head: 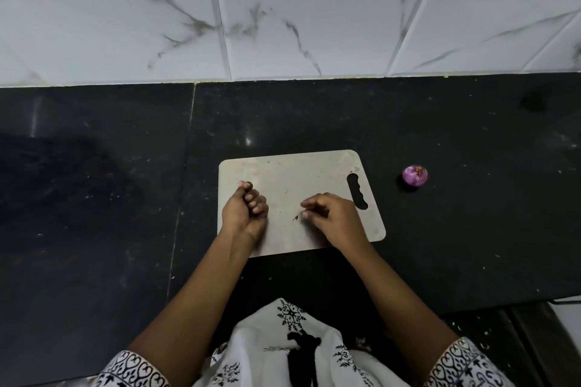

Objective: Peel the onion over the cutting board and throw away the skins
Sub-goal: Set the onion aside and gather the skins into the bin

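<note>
A small purple onion [415, 175] sits on the black counter, to the right of the grey cutting board [292, 176] and apart from both hands. My left hand [243, 209] rests on the board's left part, curled into a fist; a dark bit shows at its top, and I cannot tell if anything is inside. My right hand [330, 217] lies on the board's right part, with its fingertips pinched together. They are right beside a tiny reddish skin scrap [296, 217] lying on the board.
The black stone counter [94, 198] runs left and right of the board, speckled with small crumbs. A white marble-tiled wall [283, 9] rises behind it. The board's handle slot [356, 190] is at its right end. The counter's front edge is at the lower right.
</note>
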Available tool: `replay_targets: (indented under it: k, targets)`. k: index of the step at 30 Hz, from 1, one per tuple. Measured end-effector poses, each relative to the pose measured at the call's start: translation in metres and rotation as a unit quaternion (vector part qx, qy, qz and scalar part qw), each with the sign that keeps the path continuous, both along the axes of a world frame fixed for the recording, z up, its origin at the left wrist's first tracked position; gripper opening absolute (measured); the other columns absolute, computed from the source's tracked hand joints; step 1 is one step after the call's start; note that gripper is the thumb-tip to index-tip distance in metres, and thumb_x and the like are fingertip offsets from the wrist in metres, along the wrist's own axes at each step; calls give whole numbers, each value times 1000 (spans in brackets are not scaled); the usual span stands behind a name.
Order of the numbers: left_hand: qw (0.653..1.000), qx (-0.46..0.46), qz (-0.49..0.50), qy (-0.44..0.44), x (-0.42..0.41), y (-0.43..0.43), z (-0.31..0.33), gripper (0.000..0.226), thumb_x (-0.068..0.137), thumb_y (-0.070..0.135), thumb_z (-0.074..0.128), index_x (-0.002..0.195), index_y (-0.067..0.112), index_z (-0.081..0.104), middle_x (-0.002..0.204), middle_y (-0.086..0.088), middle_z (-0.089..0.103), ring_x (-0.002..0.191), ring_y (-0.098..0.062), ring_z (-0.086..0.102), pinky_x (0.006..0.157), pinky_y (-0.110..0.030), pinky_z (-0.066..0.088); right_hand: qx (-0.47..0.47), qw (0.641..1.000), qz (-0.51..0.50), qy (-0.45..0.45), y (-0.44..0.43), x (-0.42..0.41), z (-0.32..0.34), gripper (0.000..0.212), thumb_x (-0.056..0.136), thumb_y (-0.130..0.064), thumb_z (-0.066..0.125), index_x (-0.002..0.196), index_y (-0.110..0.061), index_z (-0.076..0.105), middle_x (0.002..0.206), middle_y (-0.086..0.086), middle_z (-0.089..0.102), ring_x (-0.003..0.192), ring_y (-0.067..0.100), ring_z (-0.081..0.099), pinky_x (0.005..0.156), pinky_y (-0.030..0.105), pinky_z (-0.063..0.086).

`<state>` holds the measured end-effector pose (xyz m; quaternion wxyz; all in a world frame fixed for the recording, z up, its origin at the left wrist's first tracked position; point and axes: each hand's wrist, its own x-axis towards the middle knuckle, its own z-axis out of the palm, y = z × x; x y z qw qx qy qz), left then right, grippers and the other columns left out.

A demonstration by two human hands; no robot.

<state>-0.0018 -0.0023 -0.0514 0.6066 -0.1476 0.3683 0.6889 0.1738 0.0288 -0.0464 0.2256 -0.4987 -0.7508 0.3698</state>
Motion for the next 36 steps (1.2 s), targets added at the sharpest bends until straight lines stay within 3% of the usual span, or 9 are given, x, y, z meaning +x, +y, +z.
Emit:
replay_targets:
  k: [3, 8, 16, 18, 20, 23, 28, 33, 36]
  targets:
    - [1000, 11, -4, -8, -1, -1, 1, 36, 101, 24, 35, 66, 18, 45, 41, 8, 34, 32, -3, 29, 30, -13, 23, 57, 987, 90, -119, 7, -1, 1, 15, 78, -26, 72, 92, -20, 73, 90, -2, 69, 89, 13, 57, 75, 26, 43]
    - [1000, 0, -18, -1, -1, 0, 3, 34, 100, 21, 36, 67, 18, 46, 40, 8, 35, 31, -3, 29, 30, -14, 22, 126, 961, 170, -180, 13, -5, 9, 14, 82, -31, 67, 91, -23, 73, 91, -5, 68, 89, 14, 56, 66, 23, 34]
    - [1000, -3, -21, 13, 2, 3, 2, 35, 101, 23, 35, 67, 19, 45, 40, 8, 35, 31, -3, 29, 30, -13, 21, 179, 893, 267, -315, 16, -26, 20, 19, 85, -25, 54, 97, -15, 65, 99, 2, 62, 92, 20, 57, 69, 31, 43]
    - [1000, -7, -17, 12, 2, 3, 2, 35, 101, 23, 35, 67, 19, 45, 40, 8, 35, 32, -3, 30, 31, -12, 22, 108, 933, 226, -258, 21, -23, 17, 12, 81, -22, 59, 91, -17, 65, 94, 1, 63, 86, 20, 59, 67, 29, 44]
    - [1000, -15, -12, 11, 3, 3, 3, 36, 101, 25, 36, 67, 19, 46, 41, 7, 38, 33, -3, 33, 32, -12, 26, -57, 992, 77, -77, 30, -12, 19, 9, 80, -10, 62, 81, -19, 64, 83, -1, 63, 75, 20, 62, 64, 28, 48]
    - [999, -34, 15, 2, 7, 5, 7, 35, 100, 22, 41, 67, 16, 50, 44, 5, 49, 36, -4, 46, 37, -14, 40, -152, 979, -93, 102, 36, 15, 24, 21, 83, 0, 60, 74, -19, 61, 84, -3, 63, 76, 16, 61, 64, 34, 57]
    - [998, -40, 55, -6, 10, 8, 13, 36, 100, 20, 41, 66, 15, 53, 44, 3, 56, 39, -5, 55, 43, -16, 49, -115, 986, -114, 45, 28, 36, 21, 10, 79, 0, 65, 75, -8, 61, 87, 0, 69, 72, 20, 68, 65, 35, 58]
    - [998, -33, 52, -6, 11, 6, 14, 37, 100, 20, 39, 66, 15, 51, 45, 2, 56, 39, -6, 55, 45, -17, 51, -92, 993, -72, 24, 22, 34, 10, 18, 76, -5, 72, 72, -16, 57, 76, -1, 69, 71, 14, 66, 72, 36, 57]
    - [998, -37, 50, -2, 11, 7, 14, 37, 100, 22, 40, 66, 14, 52, 48, 1, 56, 41, -7, 56, 48, -18, 52, -37, 999, -18, -7, 21, 26, 6, 20, 77, -8, 72, 87, -24, 65, 77, -3, 69, 71, 8, 64, 74, 30, 54]
